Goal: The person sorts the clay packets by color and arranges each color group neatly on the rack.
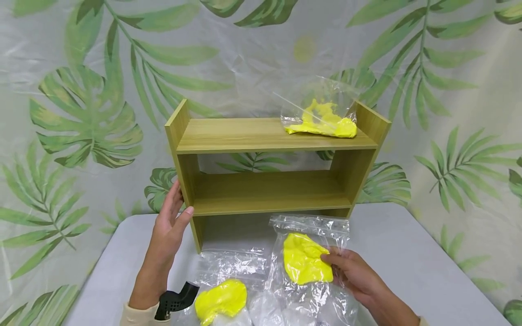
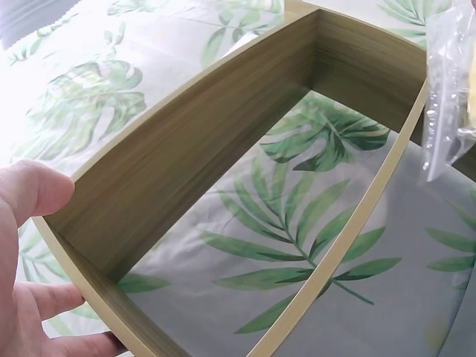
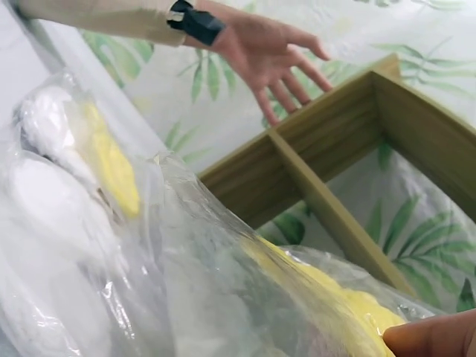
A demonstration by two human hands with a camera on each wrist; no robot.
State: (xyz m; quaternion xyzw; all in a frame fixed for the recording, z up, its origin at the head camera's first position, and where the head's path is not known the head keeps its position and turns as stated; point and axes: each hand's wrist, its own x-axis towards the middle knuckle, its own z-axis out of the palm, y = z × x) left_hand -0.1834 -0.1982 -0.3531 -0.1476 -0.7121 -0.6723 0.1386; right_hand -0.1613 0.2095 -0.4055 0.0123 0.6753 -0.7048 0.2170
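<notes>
A wooden shelf rack (image 1: pixel 236 136) stands tilted in the head view. My left hand (image 1: pixel 168 228) rests against its left side panel with fingers spread, the thumb by the front edge; the right wrist view shows this hand (image 3: pixel 268 56) too. In front of the rack, my right hand (image 1: pixel 360 274) pinches a clear zip bag (image 1: pixel 307 260) with a yellow, clay-like lump inside. Its thumb (image 3: pixel 435 336) presses on the plastic in the right wrist view. The fingers behind the bag are mostly hidden.
Another clear bag with a yellow lump (image 1: pixel 222 299) lies at the near table edge, beside white bagged lumps (image 3: pixel 63 201). A third bag of yellow material (image 1: pixel 342 127) sits on the top shelf's right end. Leaf-printed cloth (image 1: pixel 253 50) hangs behind the table (image 1: pixel 387 240).
</notes>
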